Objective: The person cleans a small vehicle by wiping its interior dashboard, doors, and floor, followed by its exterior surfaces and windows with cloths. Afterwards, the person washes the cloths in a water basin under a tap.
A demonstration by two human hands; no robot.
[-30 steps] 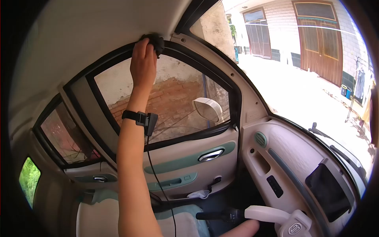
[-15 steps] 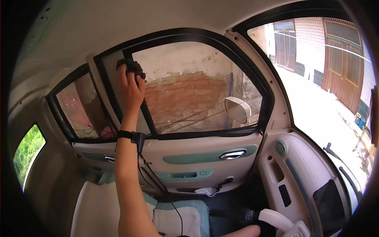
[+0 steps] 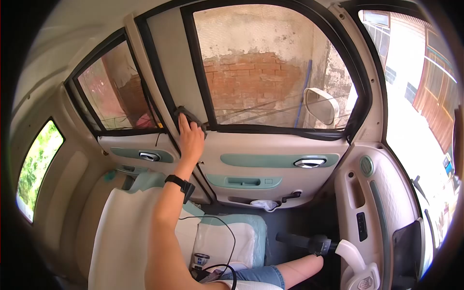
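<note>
Dark crumpled cloth (image 3: 194, 118) is gripped by slightly parted fingers (image 3: 183, 123) of the outstretched left hand (image 3: 192, 141); the emblem (image 3: 367, 282) on the white steering wheel (image 3: 351, 254) is unreadable.

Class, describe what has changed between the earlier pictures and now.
The left hand, holding the dark cloth throughout, moved down and rearward from the window frame's top to the grey panel's lower end. The view tilted down. Side mirror and window crank stayed put.
</note>
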